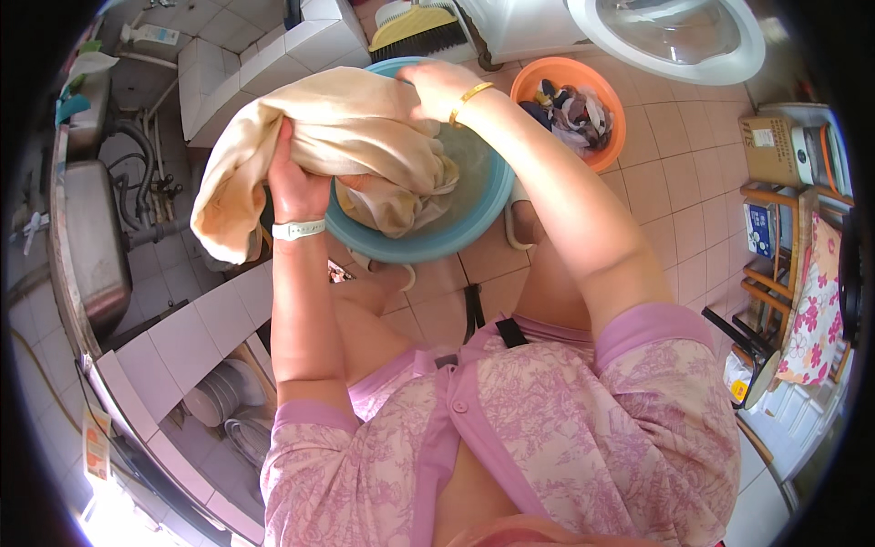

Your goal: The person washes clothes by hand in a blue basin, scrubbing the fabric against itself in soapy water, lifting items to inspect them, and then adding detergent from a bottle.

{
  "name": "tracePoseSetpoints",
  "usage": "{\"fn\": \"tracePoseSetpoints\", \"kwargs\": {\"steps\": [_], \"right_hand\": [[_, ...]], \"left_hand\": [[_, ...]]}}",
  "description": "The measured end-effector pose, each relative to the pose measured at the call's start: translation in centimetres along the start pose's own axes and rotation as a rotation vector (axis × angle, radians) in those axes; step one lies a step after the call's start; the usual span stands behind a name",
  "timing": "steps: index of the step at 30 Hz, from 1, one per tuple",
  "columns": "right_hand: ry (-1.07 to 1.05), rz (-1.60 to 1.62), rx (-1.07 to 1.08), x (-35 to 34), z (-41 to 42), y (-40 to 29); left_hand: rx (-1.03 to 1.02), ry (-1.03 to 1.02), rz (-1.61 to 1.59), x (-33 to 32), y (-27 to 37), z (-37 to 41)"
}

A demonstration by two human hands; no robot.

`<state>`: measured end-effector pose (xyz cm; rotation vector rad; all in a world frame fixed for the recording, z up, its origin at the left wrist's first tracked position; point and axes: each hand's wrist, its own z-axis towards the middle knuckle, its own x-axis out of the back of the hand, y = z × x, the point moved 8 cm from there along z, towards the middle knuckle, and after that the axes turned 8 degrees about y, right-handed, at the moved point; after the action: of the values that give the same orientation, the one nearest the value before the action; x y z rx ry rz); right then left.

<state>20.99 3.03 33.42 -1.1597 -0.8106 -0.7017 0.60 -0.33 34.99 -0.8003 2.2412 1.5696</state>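
Note:
A large beige cloth (pixel 342 123) is lifted over a blue basin (pixel 437 245) of cloudy water on the tiled floor. My left hand (pixel 294 174) grips it from below, thumb up against a fold. One end of the fabric droops outside the basin on the left; another part lies bunched in the water. At the far side of the basin, my right hand (pixel 437 89) holds the cloth near its right end. Its fingertips are partly hidden.
An orange basin (pixel 607 158) of mixed laundry stands right of the blue one. Behind it are an open round washing-machine door (pixel 748 51) and a broom (pixel 413 34). A low tiled wall (pixel 236 96) is at left, wooden chairs (pixel 786 273) at right.

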Motion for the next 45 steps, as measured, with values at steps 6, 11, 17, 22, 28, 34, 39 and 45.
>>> {"fn": "tracePoseSetpoints", "kwargs": {"steps": [6, 11, 17, 22, 28, 34, 39, 45], "right_hand": [[-0.121, 0.506, 0.06, 2.2, 0.5, -2.6], [-0.059, 0.795, -0.017, 3.6, 0.8, -0.7], [-0.006, 1.183, -0.409, 3.9, 0.4, 2.0], [0.206, 1.451, -0.441, 3.7, 0.5, 4.1], [0.359, 1.47, -0.547, 2.7, 0.9, 7.6], [0.595, 1.421, -0.544, 3.7, 0.7, 8.6], [0.69, 1.477, -0.581, 3.9, 0.3, 8.3], [0.672, 1.495, -0.576, 3.2, 1.0, 9.3]], "left_hand": [[-0.066, 0.011, -0.015, 0.2, 3.1, -1.3], [-0.078, 0.053, -0.009, 1.2, 3.8, 0.9], [0.009, 0.068, 0.028, 3.4, 0.9, 3.7], [0.077, 0.085, 0.1, 3.8, -0.2, 3.5], [0.1, 0.083, 0.139, 4.9, -0.1, 4.4], [0.081, 0.129, 0.244, 5.8, 0.1, 4.3], [0.092, 0.154, 0.384, 7.0, 0.0, 4.5], [0.162, 0.133, 0.422, 7.4, -0.6, 3.9]]}}
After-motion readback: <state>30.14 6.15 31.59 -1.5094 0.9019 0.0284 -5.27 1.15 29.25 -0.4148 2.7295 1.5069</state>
